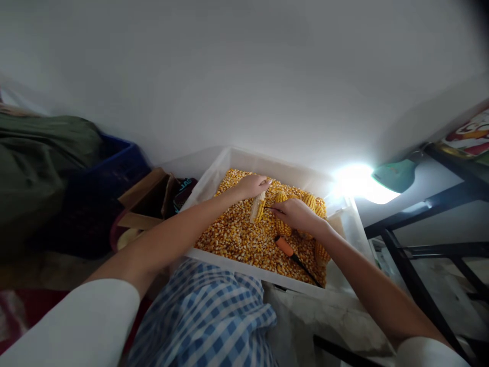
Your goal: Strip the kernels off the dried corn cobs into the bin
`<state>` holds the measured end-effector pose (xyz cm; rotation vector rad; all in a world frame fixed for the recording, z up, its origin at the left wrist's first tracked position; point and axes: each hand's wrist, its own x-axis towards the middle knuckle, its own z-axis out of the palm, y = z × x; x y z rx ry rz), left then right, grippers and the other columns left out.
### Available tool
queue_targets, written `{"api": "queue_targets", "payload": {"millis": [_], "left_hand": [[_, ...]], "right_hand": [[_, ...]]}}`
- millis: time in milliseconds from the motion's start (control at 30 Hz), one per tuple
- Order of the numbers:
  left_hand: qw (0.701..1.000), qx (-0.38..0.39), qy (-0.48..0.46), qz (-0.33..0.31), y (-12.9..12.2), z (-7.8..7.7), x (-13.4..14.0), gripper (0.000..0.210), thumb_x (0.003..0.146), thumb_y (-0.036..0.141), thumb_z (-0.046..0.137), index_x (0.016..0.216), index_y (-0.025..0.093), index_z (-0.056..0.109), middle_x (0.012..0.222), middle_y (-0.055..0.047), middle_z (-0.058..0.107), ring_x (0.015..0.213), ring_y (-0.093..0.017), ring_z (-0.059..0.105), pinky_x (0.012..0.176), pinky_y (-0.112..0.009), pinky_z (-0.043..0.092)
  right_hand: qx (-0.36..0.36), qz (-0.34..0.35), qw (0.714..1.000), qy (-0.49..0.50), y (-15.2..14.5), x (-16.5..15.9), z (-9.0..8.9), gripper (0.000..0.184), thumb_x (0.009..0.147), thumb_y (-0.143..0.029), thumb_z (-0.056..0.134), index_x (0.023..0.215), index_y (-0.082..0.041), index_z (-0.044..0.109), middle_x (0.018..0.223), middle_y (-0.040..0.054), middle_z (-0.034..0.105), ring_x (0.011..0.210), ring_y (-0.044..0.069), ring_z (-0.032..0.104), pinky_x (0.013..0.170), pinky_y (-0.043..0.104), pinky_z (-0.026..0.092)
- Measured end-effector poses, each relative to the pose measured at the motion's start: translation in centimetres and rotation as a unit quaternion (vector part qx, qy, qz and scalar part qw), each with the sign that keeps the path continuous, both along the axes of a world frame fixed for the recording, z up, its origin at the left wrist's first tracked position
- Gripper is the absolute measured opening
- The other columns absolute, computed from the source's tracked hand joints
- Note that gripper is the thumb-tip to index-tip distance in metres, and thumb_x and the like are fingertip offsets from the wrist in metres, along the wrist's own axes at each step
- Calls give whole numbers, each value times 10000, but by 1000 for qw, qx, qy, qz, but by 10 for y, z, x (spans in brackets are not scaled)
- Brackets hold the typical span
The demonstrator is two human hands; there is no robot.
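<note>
My left hand (255, 186) is closed round the upper end of a corn cob (258, 210). Part of this cob is stripped pale, while yellow kernels still line its right side. Close by on the right, my right hand (289, 211) is closed on a thin dark rod-like tool (268, 207), its tip at the cob; its handle is hidden in my fingers. Beneath both hands lie loose corn kernels (229, 239) in a white plastic bin (248, 265). Several whole corn cobs (282, 228) rest by my right hand. An orange-handled tool (284, 247) with a dark shaft lies on the kernels.
A bright lamp (393, 179) with a green shade shines at the bin's right, beside a dark metal frame (405, 275). Left of the bin stand an open cardboard box (143, 199) and a blue crate (126, 158). Behind rises a pale wall (244, 76).
</note>
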<state>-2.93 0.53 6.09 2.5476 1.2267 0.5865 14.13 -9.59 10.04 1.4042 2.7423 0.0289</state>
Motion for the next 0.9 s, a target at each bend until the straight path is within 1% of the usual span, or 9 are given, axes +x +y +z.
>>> {"api": "queue_targets", "payload": {"millis": [133, 300, 500, 767, 900], "left_hand": [[1000, -10, -3, 13, 2, 0, -3, 461, 849, 471, 254, 738, 156, 572, 633, -42, 568, 542, -132, 441, 507, -254, 212], [999, -15, 1, 35, 5, -2, -4, 473, 848, 471, 254, 741, 151, 585, 644, -54, 583, 547, -142, 451, 507, -259, 214], [999, -21, 8, 48, 5, -3, -4, 446, 847, 449, 289, 759, 141, 599, 681, -66, 607, 574, -148, 488, 521, -253, 244], [999, -12, -2, 39, 9, -7, -6, 428, 846, 431, 287, 740, 149, 592, 685, -63, 602, 565, -144, 469, 520, -255, 225], [999, -11, -2, 34, 11, -10, -7, 442, 849, 439, 276, 735, 153, 593, 684, -62, 603, 576, -148, 475, 527, -255, 234]], "right_hand": [[2, -13, 1000, -15, 2, -3, -8, 380, 911, -372, 264, 899, -196, 600, 688, 23, 604, 586, 94, 461, 553, 233, 200], [-9, -23, 999, -46, 2, -4, -11, 409, 910, -381, 255, 865, -170, 603, 717, 42, 616, 615, 106, 488, 562, 240, 211], [-11, -25, 999, -44, 2, -5, -15, 417, 912, -387, 236, 905, -184, 601, 739, 40, 624, 631, 112, 506, 567, 239, 220], [-9, -27, 999, -46, 1, -6, -16, 423, 912, -389, 227, 940, -199, 603, 766, 46, 637, 648, 127, 533, 568, 245, 236], [-2, -28, 998, -51, -1, -8, -15, 413, 912, -378, 228, 915, -200, 601, 770, 41, 639, 657, 129, 540, 574, 243, 247]]}}
